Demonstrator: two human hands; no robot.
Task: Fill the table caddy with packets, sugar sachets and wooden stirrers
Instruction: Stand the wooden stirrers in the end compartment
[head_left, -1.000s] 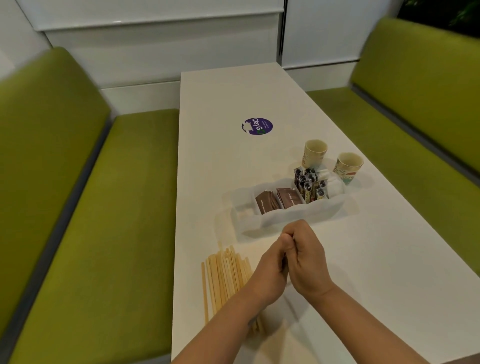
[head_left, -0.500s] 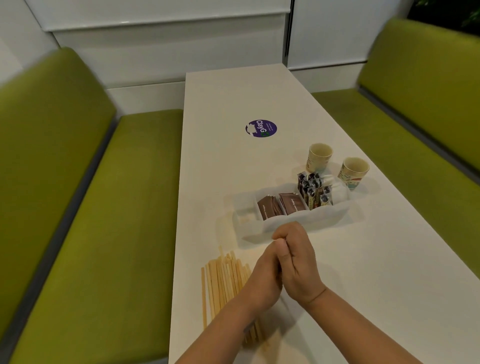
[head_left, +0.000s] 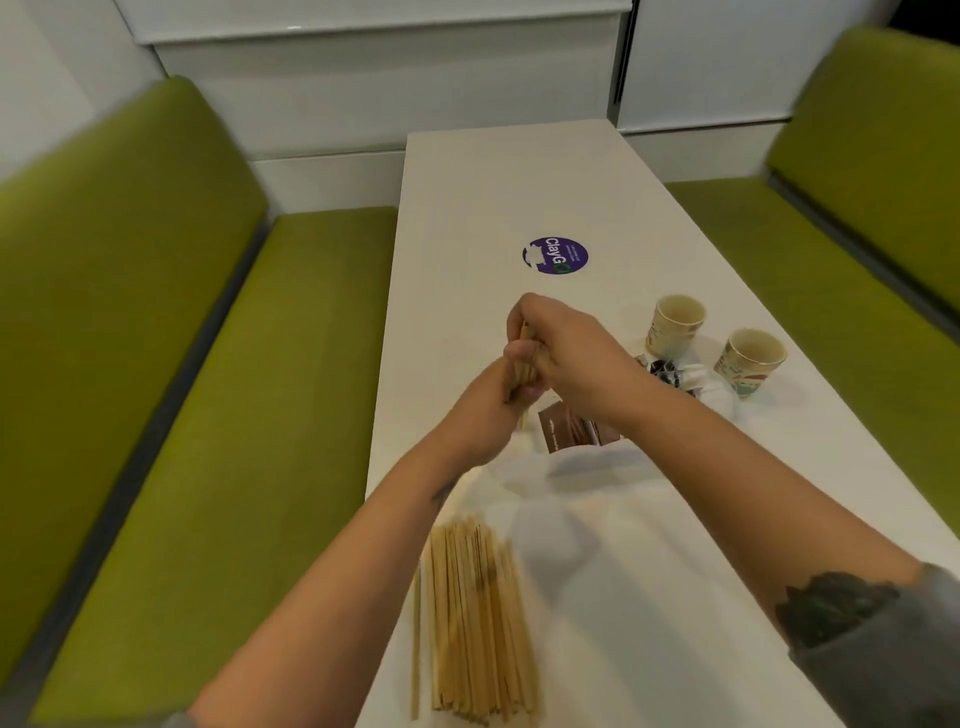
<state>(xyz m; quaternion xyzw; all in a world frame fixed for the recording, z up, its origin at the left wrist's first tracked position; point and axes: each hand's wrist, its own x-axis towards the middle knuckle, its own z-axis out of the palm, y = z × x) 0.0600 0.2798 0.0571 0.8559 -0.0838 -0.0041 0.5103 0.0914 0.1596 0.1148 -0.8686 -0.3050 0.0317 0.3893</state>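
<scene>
My left hand and my right hand are raised together over the left end of the white table caddy, both gripping a small upright bundle of wooden stirrers. The bundle's lower tips hang just above the caddy's left compartment. Brown packets fill the caddy's middle section. Dark sachets stand at its right end, partly hidden by my right forearm. A loose pile of wooden stirrers lies on the white table near its front left edge.
Two paper cups stand just behind the caddy on the right. A purple round sticker marks the table's middle. Green padded benches flank the table on both sides, and white wall panels close the far end.
Both hands have lifted off the table by the stirrer pile and moved forward over the caddy's left end, carrying a bundle of stirrers. The camera has come closer.
</scene>
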